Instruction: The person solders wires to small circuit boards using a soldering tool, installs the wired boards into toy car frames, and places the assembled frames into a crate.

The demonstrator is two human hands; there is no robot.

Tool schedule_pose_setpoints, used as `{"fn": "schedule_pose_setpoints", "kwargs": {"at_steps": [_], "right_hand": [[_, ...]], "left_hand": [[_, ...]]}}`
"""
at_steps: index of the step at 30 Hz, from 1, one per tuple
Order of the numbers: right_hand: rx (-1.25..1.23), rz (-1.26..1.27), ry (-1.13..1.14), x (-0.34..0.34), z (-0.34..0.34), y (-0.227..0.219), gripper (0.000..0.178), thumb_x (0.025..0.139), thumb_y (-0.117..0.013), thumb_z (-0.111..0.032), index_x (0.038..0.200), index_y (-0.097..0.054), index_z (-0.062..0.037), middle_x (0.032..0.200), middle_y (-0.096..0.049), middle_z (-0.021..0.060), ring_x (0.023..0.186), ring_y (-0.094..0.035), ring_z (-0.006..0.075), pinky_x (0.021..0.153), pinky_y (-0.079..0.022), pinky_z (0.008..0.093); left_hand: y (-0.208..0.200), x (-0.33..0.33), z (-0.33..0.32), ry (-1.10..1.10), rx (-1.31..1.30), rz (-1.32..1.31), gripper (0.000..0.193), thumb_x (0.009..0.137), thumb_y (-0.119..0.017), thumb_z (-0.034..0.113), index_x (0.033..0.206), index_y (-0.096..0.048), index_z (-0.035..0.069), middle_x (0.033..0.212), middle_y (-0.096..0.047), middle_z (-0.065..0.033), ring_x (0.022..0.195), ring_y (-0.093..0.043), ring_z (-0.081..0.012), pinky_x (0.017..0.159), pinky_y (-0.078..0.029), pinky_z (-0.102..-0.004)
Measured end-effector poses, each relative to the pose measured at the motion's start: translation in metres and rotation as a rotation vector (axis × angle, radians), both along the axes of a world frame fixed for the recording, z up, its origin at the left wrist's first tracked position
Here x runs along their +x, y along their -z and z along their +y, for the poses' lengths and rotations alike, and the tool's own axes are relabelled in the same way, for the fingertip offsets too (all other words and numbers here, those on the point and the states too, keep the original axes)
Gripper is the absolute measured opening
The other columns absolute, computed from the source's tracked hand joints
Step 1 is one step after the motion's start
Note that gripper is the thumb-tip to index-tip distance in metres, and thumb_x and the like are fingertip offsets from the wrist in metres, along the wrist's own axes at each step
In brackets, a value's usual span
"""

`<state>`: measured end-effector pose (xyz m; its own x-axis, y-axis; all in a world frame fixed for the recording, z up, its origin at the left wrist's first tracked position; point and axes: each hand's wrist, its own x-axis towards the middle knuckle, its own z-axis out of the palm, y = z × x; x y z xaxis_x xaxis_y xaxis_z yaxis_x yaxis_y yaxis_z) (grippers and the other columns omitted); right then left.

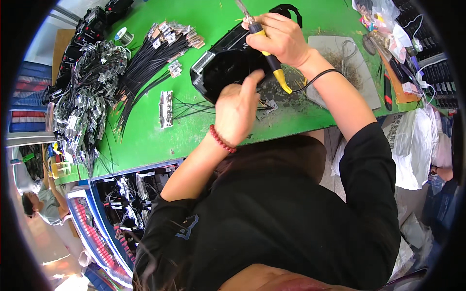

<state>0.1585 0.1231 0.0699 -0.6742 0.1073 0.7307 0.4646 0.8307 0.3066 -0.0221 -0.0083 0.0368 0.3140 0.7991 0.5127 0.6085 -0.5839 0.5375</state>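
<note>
My right hand grips a soldering iron with a dark and yellow handle. Its metal tip points up and away, and a black cord runs from its yellow end across my forearm. My left hand, with a red bead bracelet at the wrist, is at the near edge of a black plastic housing. Its thumb stands apart from the other fingers, which are partly hidden. Beside it lies a silvery board whose thin black wires run under my left hand.
On the green table, bundles of black cables and a heap of small boards lie left, near a solder wire spool. A stained grey board lies right. Red-handled pliers rest at the right edge. A co-worker is far left.
</note>
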Motion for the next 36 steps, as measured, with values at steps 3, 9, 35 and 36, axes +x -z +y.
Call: {"fn": "schedule_pose_setpoints", "kwargs": {"at_steps": [3,9,35,36], "right_hand": [[-0.06,0.021,0.022,0.002,-0.003,0.016,0.018,0.073,-0.067,-0.011,0.09,-0.063,-0.0134,0.101,-0.07,0.0073,0.096,-0.067,0.0256,0.082,-0.054,0.0351],[-0.453,0.518,0.252,0.011,-0.08,0.04,0.03,0.074,-0.073,0.001,0.102,-0.065,-0.0076,0.087,-0.07,0.006,0.086,-0.069,0.0221,0.079,-0.053,0.0343],[-0.826,0.635,0.137,0.007,-0.138,0.083,0.031,0.078,-0.068,0.009,0.105,-0.059,-0.0024,0.091,-0.07,0.0121,0.081,-0.067,0.0222,0.074,-0.051,0.0315],[-0.872,0.545,0.139,0.009,-0.14,0.081,0.03,0.084,-0.063,0.011,0.111,-0.055,0.0019,0.095,-0.069,0.0171,0.091,-0.069,0.0228,0.085,-0.054,0.0339]], "left_hand": [[0.019,0.007,0.0,0.038,-0.001,0.012,0.016,0.078,-0.066,0.006,0.094,-0.064,0.008,0.073,-0.061,-0.0088,0.069,-0.061,-0.0289,0.066,-0.048,-0.0403],[0.033,0.007,0.003,-0.033,-0.064,0.01,0.004,0.078,-0.069,0.009,0.081,-0.067,0.007,0.074,-0.063,-0.0068,0.067,-0.061,-0.0277,0.063,-0.045,-0.0372],[0.035,0.011,0.01,0.039,-0.18,-0.044,0.005,0.078,-0.066,0.0,0.082,-0.062,0.002,0.075,-0.06,-0.0116,0.067,-0.06,-0.0299,0.062,-0.048,-0.0369],[0.035,0.011,0.009,0.036,-0.168,-0.037,0.005,0.079,-0.066,0.0,0.082,-0.062,0.002,0.075,-0.06,-0.0116,0.068,-0.06,-0.0299,0.062,-0.048,-0.037]]}}
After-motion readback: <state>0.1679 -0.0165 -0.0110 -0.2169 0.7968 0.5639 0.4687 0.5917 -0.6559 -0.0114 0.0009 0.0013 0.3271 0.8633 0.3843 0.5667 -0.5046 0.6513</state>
